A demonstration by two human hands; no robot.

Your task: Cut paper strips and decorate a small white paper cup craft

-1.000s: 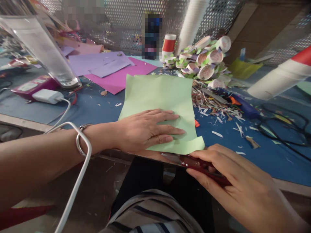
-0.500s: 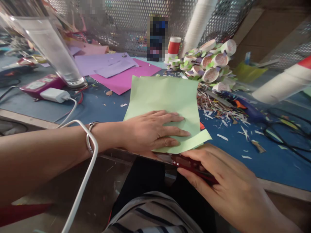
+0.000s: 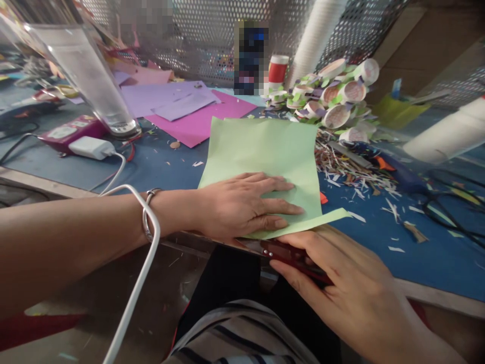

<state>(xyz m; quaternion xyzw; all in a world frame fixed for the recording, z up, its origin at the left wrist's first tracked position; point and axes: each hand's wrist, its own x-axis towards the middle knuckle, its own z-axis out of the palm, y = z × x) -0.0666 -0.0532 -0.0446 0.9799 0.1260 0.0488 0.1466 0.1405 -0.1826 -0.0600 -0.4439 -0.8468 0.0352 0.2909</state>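
My left hand lies flat with fingers spread on a light green sheet of paper near the table's front edge. A silver bangle is on that wrist. My right hand is closed around the dark red, riveted handle of a knife. Its shiny blade reaches left along the paper's near edge, mostly hidden under the paper and my left hand. A narrow green strip sticks out to the right above my right hand, partly separated from the sheet.
Purple paper and a magenta sheet lie behind. A tall glass vase and a purple box with a white plug stand left. Joined paper cups and paper shreds are at right. A white cable crosses my left forearm.
The knife and my right hand have slid left along the paper's near edge. The green strip has grown longer and narrower-looking, reaching further right. My left hand stays on the sheet.
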